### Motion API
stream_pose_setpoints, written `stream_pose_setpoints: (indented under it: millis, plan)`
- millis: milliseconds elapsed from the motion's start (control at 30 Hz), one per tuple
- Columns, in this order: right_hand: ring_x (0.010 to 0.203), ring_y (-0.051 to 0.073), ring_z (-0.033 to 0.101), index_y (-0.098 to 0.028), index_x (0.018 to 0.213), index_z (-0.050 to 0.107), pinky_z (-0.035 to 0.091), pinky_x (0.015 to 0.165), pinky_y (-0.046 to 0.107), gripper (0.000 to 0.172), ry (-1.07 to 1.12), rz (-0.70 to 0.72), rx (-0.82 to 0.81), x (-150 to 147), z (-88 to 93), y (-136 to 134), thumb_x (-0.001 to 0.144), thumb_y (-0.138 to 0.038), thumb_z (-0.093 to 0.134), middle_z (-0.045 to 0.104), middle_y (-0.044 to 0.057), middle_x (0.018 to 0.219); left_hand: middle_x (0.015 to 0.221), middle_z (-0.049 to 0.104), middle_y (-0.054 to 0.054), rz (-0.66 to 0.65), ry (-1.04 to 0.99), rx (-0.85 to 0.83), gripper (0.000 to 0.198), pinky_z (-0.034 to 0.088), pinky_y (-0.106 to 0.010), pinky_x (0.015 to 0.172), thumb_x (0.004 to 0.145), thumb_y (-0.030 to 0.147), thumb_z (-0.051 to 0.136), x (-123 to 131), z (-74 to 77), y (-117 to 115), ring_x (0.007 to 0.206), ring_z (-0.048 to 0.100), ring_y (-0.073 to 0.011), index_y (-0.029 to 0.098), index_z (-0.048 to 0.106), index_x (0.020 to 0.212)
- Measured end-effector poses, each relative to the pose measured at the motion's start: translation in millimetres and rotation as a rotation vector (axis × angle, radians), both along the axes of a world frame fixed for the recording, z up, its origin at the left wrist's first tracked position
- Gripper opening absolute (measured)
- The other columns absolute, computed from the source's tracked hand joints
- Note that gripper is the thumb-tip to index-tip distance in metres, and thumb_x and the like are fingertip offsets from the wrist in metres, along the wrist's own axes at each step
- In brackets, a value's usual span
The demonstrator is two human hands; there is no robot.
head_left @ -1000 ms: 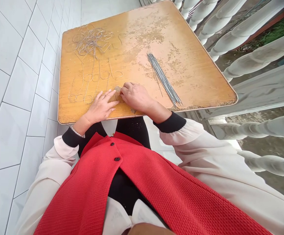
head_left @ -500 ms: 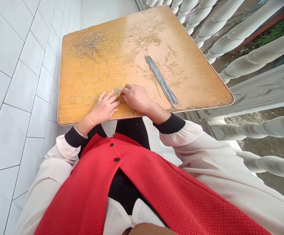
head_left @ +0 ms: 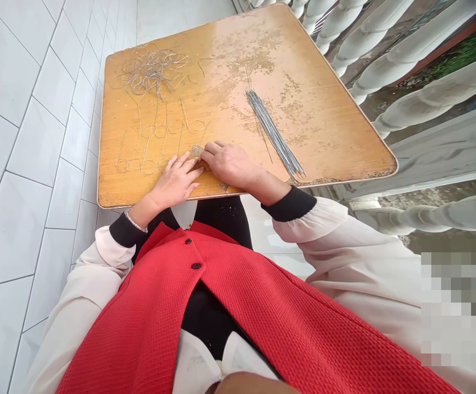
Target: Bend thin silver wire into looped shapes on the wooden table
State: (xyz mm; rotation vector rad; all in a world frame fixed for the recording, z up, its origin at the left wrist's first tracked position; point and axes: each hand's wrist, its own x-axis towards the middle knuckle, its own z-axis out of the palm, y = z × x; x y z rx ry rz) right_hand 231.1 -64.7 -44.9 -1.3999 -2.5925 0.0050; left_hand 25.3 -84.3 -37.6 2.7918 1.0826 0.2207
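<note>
My left hand (head_left: 175, 183) rests on the front of the wooden tabletop (head_left: 315, 128), its fingers apart and their tips beside a small tan rough-looking pad (head_left: 197, 150). My right hand (head_left: 230, 164) is curled over that pad, partly hiding it. Thin bent wire pieces (head_left: 156, 145) with small loops lie just left of my hands. Further back is a tangled heap of looped wire (head_left: 151, 71). To the right, a bundle of straight grey wires (head_left: 274, 134) lies diagonally, its near end close to my right wrist.
The worn orange tabletop has a flaking finish and rounded corners. White floor tiles (head_left: 45, 180) lie to the left, and a white balustrade (head_left: 385, 49) runs along the right. My red vest (head_left: 189, 317) and black-clad lap sit below the table's near edge.
My hands stay at the pad, with only slight finger movement. The view has shifted slightly, and the wire bundle and heap have not moved on the table.
</note>
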Motion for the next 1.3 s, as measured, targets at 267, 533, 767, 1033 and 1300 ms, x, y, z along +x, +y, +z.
stream_pose_setpoints:
  millis: [267, 533, 767, 1033, 1300]
  plan:
    - [0.097, 0.029, 0.067, -0.020, 0.111, 0.075, 0.050, 0.082, 0.040, 0.036, 0.312, -0.221, 0.071, 28.2, 1.7, 0.5, 0.102, -0.031, 0.041, 0.074, 0.013, 0.107, 0.155, 0.053, -0.018, 0.014, -0.078, 0.036, 0.042, 0.031, -0.060, 0.124, 0.097, 0.026, 0.058, -6.5, -5.8, -0.3, 0.150, 0.042, -0.0359, 0.017, 0.063, 0.137]
    - [0.113, 0.034, 0.066, -0.018, 0.119, 0.075, 0.049, 0.094, 0.045, 0.038, 0.263, -0.643, 0.000, 58.1, 26.7, -29.5, 0.099, -0.026, 0.044, 0.072, 0.017, 0.122, 0.146, 0.062, -0.015, 0.190, -0.224, 0.118, 0.032, 0.032, -0.056, 0.124, 0.101, 0.021, 0.046, -29.2, 5.0, 11.2, 0.143, 0.052, -0.0289, 0.018, 0.068, 0.125]
    - [0.122, 0.040, 0.062, -0.004, 0.126, 0.070, 0.046, 0.095, 0.043, 0.042, -0.093, -0.843, -0.260, 73.4, 41.4, -42.5, 0.100, -0.030, 0.050, 0.065, 0.027, 0.132, 0.139, 0.067, -0.011, 0.238, -0.325, 0.157, 0.030, 0.040, -0.048, 0.120, 0.102, 0.030, 0.049, -46.0, 15.1, 23.1, 0.137, 0.057, -0.0265, 0.021, 0.070, 0.121]
    - [0.115, 0.033, 0.065, -0.009, 0.128, 0.066, 0.044, 0.084, 0.036, 0.041, -0.116, -0.874, -0.325, 81.6, 43.6, -17.4, 0.091, -0.009, 0.047, 0.069, 0.023, 0.128, 0.136, 0.069, -0.013, 0.230, -0.256, 0.100, 0.029, 0.042, -0.051, 0.118, 0.098, 0.024, 0.054, -36.5, 14.4, 19.6, 0.135, 0.058, -0.0290, 0.017, 0.071, 0.121]
    - [0.109, 0.031, 0.064, -0.012, 0.119, 0.072, 0.048, 0.090, 0.035, 0.041, -0.054, -0.856, -0.344, 97.3, 41.9, -6.9, 0.080, -0.010, 0.059, 0.073, 0.019, 0.119, 0.135, 0.069, -0.012, 0.226, -0.246, 0.097, 0.028, 0.044, -0.050, 0.118, 0.096, 0.020, 0.057, -37.1, 13.9, 16.1, 0.134, 0.060, -0.0289, 0.016, 0.072, 0.119]
